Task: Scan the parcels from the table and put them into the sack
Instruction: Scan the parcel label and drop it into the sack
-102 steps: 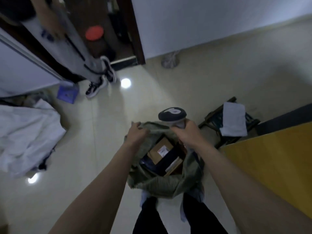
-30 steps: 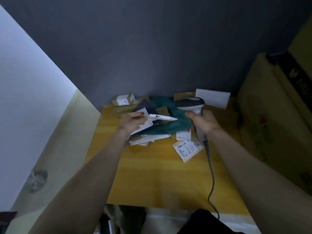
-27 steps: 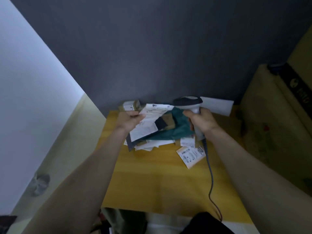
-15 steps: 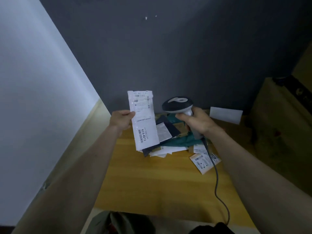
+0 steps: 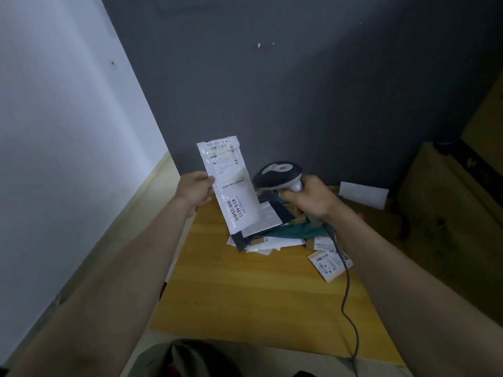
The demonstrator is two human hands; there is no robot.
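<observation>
One white parcel [image 5: 231,183], its label reading "43-6-4613", is pinched upright in the left hand [image 5: 195,189] above the table [image 5: 255,289]. The right hand [image 5: 310,198] grips the scanner [image 5: 277,175] just beside it. Since half a second ago the parcel has tilted slightly; other parcels [image 5: 272,229] stay piled behind. The sack [image 5: 174,360] shows below.

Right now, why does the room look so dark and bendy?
Head view: dim light, grey wall in shadow; the wide lens bows the edges of the yellow wooden table. The white plastic parcel is sharp enough to read its big numbers.
</observation>
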